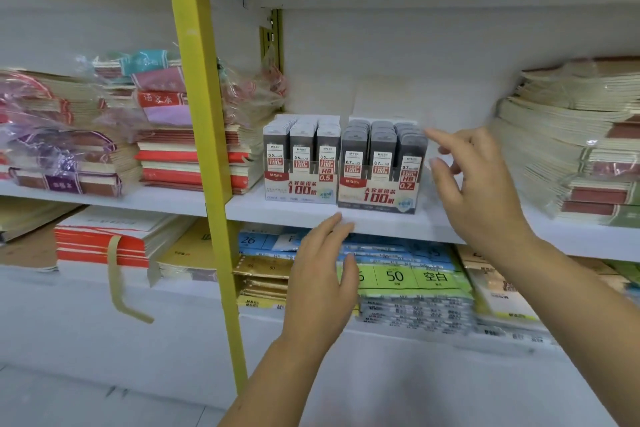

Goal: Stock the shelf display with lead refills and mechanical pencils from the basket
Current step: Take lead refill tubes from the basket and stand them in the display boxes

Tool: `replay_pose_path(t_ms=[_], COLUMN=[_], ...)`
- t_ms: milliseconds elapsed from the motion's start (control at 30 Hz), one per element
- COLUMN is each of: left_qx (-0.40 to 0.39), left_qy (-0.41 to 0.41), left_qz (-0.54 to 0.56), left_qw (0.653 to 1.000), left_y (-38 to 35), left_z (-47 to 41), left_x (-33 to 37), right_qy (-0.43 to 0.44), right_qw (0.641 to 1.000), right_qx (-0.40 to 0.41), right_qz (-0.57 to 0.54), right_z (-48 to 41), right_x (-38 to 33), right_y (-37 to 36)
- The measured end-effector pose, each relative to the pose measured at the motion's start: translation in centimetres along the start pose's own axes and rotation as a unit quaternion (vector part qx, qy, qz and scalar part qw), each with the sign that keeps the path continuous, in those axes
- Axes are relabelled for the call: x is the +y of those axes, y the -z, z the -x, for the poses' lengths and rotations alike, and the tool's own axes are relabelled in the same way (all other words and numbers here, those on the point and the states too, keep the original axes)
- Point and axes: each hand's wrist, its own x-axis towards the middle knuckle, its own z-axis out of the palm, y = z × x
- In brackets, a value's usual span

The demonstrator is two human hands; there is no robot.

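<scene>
Just left of right grip: refill box.

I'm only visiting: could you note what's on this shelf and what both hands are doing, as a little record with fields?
Shelf: white shelf beside a yellow post
Left display: 0.5 lead refill box
Right display: 0.7 lead refill box, right beside it
Left hand: left hand open, empty, in front of the shelf edge
Right hand: right hand open, fingers spread by the 0.7 box's right side; contact unclear
Neighbours: notebook stack left, another right
Basket: not in view
</scene>
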Motion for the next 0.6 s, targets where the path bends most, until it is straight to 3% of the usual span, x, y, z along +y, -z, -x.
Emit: replay_pose_path(t_ms=[100, 167, 300, 367, 467, 533, 600], left_qx=[-0.056, -0.111, -0.208, -0.249, -0.313, -0.358, -0.391], left_qy=[0.050, 0.137, 0.363, 0.449, 0.513, 0.518, 0.496], left_qz=[-0.007, -0.002, 0.008, 0.001, -0.018, -0.027, -0.035], left_qw=[0.997, 0.984, 0.908, 0.858, 0.799, 0.776, 0.775], left_y=[0.3, 0.1, -0.4, -0.9, -1.8, -2.4, -3.1], left_z=[3.6, 7.1, 17.1, 22.5, 29.3, 32.2, 33.7], left_x=[-1.9, -4.2, -9.3, -11.6, -14.3, -15.7, -17.0], right_qy=[-0.019, -0.074, -0.208, -0.274, -0.306, -0.345, -0.361], right_qw=[0.995, 0.985, 0.940, 0.893, 0.803, 0.722, 0.662], right_qx=[-0.029, -0.076, -0.235, -0.334, -0.503, -0.591, -0.649], right_qz=[-0.096, -0.133, -0.138, -0.130, -0.093, -0.105, -0.098], right_z=[3.6, 7.8, 21.4, 28.9, 37.9, 42.1, 45.1], right_x=[-1.2, -1.5, -1.3, -0.8, 0.3, 1.2, 1.9], right_y=[0.1, -1.3, -7.1, -10.2, -13.6, -14.7, -15.1])
